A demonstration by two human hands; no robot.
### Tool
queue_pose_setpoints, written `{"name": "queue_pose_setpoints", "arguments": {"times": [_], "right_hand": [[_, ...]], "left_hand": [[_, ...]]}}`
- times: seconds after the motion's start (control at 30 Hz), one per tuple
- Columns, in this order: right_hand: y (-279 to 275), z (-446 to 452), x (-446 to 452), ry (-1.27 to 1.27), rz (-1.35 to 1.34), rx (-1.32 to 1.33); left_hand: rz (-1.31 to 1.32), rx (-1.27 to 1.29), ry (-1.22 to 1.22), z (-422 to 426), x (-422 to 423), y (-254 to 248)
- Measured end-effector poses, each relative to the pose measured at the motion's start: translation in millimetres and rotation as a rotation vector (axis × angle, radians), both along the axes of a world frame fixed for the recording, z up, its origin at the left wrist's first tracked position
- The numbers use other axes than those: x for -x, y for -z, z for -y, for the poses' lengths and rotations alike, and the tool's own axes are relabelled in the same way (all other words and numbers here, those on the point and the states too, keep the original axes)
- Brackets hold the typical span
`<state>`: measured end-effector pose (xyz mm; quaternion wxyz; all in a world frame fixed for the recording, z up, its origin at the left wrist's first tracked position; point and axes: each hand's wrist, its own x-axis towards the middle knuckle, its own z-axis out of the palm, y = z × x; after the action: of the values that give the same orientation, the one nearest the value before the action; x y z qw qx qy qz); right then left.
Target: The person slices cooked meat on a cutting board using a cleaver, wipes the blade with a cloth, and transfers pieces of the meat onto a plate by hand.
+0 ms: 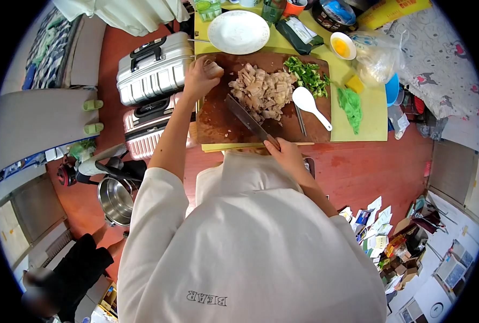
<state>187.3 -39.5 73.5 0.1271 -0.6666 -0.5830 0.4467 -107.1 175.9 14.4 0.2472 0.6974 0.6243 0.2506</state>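
My left hand (199, 79) is closed around a pale piece of meat (213, 70) above the left part of the brown cutting board (210, 121). In my right hand (289, 157) is the handle of a kitchen knife (248, 119), whose blade slants up and left over the board. Just beyond the blade lies a pile of chopped meat (264, 90). Chopped green peppers (310, 75) sit at the board's upper right. A white spoon (309, 106) rests beside the meat, with a pair of chopsticks (300, 119) partly alongside it.
Behind the board stands a white plate (238, 32). To the right are a small bowl with egg yolk (343, 46), a green plastic bag (350, 107) and a clear bag (377, 59). Suitcases (156, 70) stand left of the table. Another person (83, 274) is at lower left.
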Motion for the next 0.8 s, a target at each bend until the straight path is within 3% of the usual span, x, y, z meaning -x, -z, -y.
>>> {"name": "queue_pose_setpoints", "arguments": {"times": [0.1,0.27,0.4,0.47,0.57,0.8], "right_hand": [[7,0,7,0.074,-0.009,-0.074],[1,-1,0,0.155,-0.060,-0.053],[-3,1,0,0.131,-0.061,-0.025],[-1,0,3,0.142,-0.077,-0.003],[2,-4,8,0.163,-0.125,0.020],[3,-9,11,0.116,-0.109,-0.011]], "left_hand": [[-0.085,0.035,-0.026,-9,-4,-2],[0.191,0.293,-0.044,-8,-6,-22],[0.198,0.130,0.072,3,-1,1],[0.464,0.188,0.063,20,-3,1],[0.589,0.202,0.024,40,-10,-5],[0.488,0.279,-0.092,81,-5,-3]]}}
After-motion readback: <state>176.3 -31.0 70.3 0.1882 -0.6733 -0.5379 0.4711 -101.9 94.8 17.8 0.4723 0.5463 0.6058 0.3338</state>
